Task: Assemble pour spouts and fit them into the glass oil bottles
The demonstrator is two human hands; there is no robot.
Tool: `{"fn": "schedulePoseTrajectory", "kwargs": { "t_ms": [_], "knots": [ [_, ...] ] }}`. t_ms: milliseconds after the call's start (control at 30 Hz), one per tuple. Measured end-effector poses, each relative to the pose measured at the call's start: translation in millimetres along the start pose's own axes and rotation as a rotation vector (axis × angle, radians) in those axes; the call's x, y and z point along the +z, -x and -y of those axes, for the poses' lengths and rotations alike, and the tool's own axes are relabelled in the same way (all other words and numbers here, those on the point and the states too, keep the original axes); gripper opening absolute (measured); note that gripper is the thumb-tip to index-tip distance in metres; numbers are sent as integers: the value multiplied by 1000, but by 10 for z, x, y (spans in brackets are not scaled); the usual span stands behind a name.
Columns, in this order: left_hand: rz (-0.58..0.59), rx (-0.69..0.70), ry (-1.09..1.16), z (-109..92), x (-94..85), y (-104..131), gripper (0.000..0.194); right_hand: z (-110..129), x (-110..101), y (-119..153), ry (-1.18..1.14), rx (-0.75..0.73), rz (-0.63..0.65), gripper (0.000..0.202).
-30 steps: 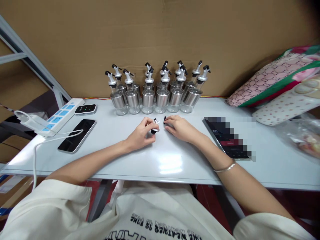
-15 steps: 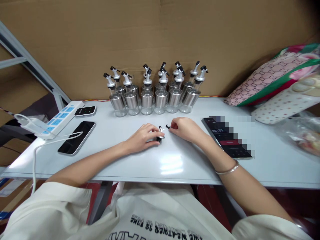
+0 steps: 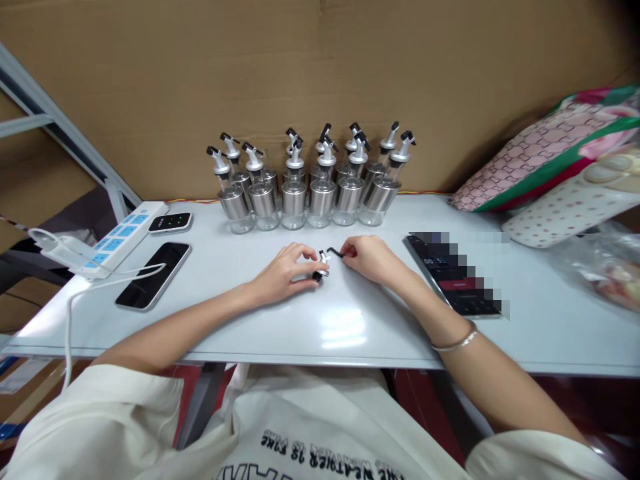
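Note:
Near the middle of the table, my left hand [image 3: 290, 275] pinches a small silver and black pourer top [image 3: 323, 268] between thumb and fingers. Just right of it, my right hand [image 3: 370, 259] is closed on one end of a small black bent piece [image 3: 335, 252]. The free end of that piece points left toward the pourer top, with a small gap between them. Behind both hands stand several glass bottles with steel sleeves [image 3: 293, 199], topped by silver and black pourers [image 3: 327, 157].
A dark phone [image 3: 154, 276], a power strip [image 3: 117, 240] with white cables and a small device [image 3: 171, 223] lie left. A partly pixelated phone [image 3: 450, 277] lies right, near a spotted white container [image 3: 555, 210], a patterned bag [image 3: 530, 157] and a plastic bag [image 3: 610, 267]. Cardboard [image 3: 310, 67] stands behind.
More of the black piece now shows beyond my right fingertips, its bent end closer to the pourer top. My left fingers have shifted slightly on the pourer top.

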State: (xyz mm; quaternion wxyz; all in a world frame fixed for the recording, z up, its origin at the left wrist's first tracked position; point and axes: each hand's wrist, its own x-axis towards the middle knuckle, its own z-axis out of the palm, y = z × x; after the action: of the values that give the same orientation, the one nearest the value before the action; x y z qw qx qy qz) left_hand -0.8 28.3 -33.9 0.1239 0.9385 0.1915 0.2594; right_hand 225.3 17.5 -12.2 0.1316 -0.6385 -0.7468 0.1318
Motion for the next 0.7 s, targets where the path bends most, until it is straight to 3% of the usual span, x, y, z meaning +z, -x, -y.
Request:
{"fn": "schedulePoseTrajectory", "kwargs": {
  "t_ms": [200,333,467,700],
  "knots": [
    [18,9,2,3,0,0,30,57,-7,13,36,36,-29,11],
    [-29,-6,6,12,12,8,29,106,-39,15,-237,13,-113,6],
    [-70,-12,-1,10,13,14,28,163,-62,41,-553,-31,-111,7],
    [-99,-34,-25,5,7,16,29,194,-28,64,-662,-75,-121,9]
  ]
}}
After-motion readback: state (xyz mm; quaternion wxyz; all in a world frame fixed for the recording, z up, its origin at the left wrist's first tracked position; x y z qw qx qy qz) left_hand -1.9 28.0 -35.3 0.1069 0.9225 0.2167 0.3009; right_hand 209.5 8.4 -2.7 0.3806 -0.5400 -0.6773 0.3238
